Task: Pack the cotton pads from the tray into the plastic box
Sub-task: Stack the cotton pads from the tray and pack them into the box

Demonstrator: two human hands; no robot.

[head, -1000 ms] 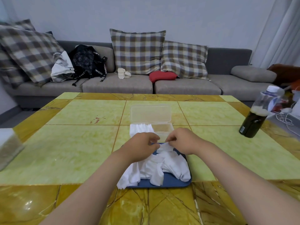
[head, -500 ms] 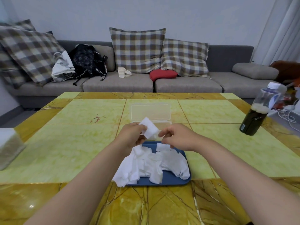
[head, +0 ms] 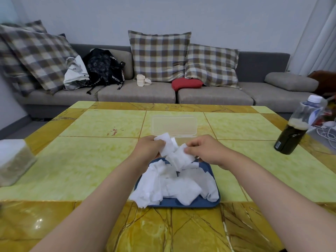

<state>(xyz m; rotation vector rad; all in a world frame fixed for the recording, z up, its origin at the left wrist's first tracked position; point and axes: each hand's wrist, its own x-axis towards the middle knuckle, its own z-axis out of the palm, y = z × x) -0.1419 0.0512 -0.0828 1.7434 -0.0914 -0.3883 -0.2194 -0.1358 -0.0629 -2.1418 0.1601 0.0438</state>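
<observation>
A blue tray (head: pixel 183 204) lies on the table in front of me, heaped with several white cotton pads (head: pixel 174 186). Just beyond it stands the clear plastic box (head: pixel 174 127) with its lid raised; my hands hide most of its base. My left hand (head: pixel 150 149) pinches a white pad (head: pixel 166 144) held up above the tray's far end. My right hand (head: pixel 203 149) grips another pad (head: pixel 181 158) close beside it. The two held pads nearly touch between my hands.
A dark bottle (head: pixel 294 131) with a white cap stands at the table's right edge, next to white cables (head: pixel 327 135). A pale container (head: pixel 12 160) sits at the left edge. Behind the table is a grey sofa (head: pixel 136 95) with cushions and bags.
Both hands rose from the tray's far end. The left hand lifted one pad first; now the right hand has also pulled a pad up out of the heap.
</observation>
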